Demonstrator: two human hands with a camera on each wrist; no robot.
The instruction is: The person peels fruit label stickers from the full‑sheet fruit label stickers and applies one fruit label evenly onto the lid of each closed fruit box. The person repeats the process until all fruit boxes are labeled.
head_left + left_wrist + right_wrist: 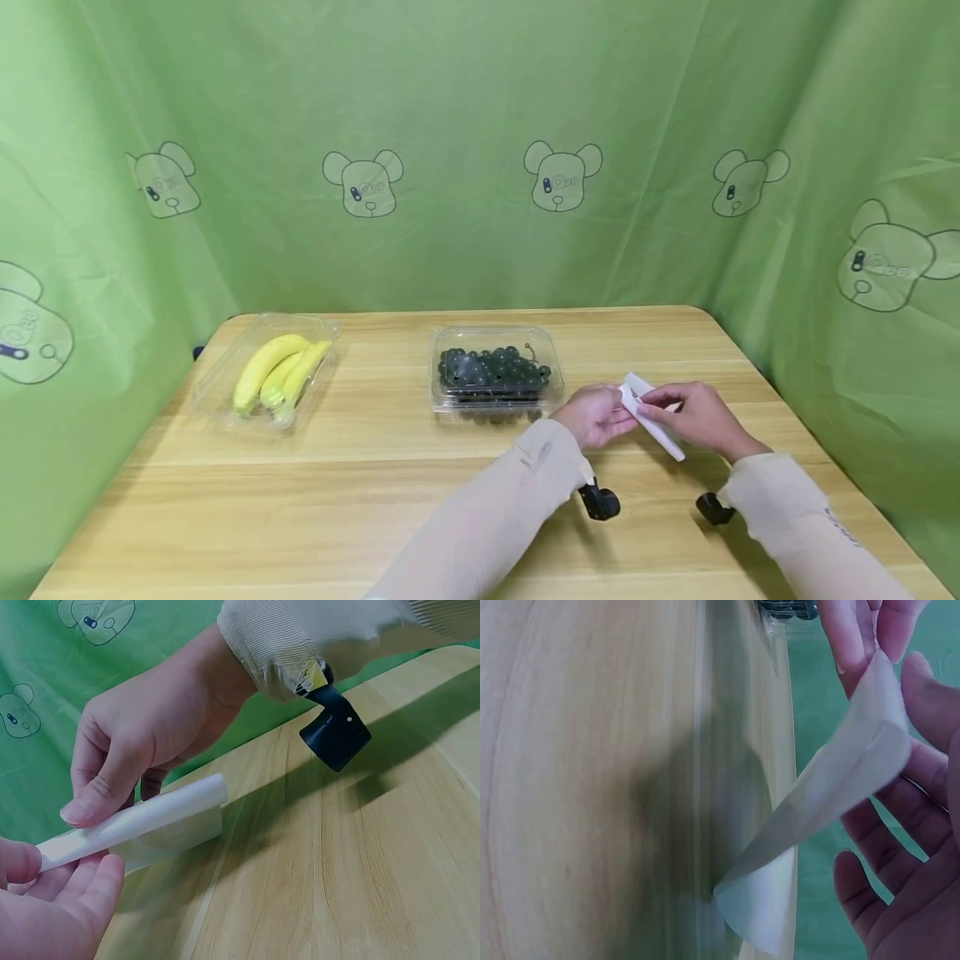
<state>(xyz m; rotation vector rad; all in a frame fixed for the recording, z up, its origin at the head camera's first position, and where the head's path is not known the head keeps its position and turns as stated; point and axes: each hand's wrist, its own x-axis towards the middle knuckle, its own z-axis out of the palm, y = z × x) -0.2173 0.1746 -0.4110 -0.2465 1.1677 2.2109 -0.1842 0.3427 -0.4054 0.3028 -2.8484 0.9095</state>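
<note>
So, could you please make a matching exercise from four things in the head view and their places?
1. bananas
2. dark grapes
3. white sheet
4. green curtain

A. held by the left hand and right hand
B. behind the table
C. on the table's left part
D. between bananas and hands

Right pairs: 1-C; 2-D; 3-A; 4-B

High head view facing forward and down, close wrist views, all sharing the white sheet (662, 432)

Packaged bananas (260, 367) lie left of boxed dark grapes (495, 369).
</note>
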